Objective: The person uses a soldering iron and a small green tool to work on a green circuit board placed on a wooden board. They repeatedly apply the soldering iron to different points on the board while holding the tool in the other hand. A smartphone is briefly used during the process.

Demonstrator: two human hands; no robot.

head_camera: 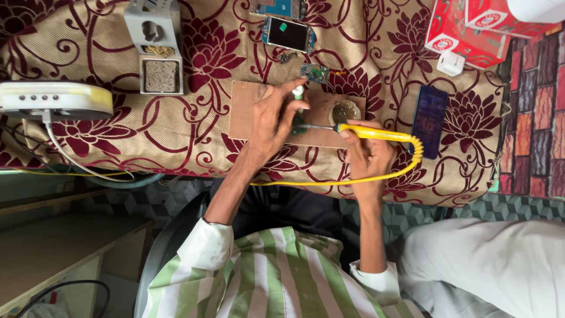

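Left hand (272,121) pressing a small green board (299,122) onto a cardboard sheet (244,112), a white tube (298,92) pinched at the fingertips. Right hand (368,154) closed round a yellow soldering iron (374,133), tip touching the board beside the left fingers. Yellow cord (347,178) looping back under both wrists. Round tin (345,111) on the cardboard just past the iron. Dark phone (429,121) to the right on the floral cloth (206,59); iron stand (154,44) at upper left.
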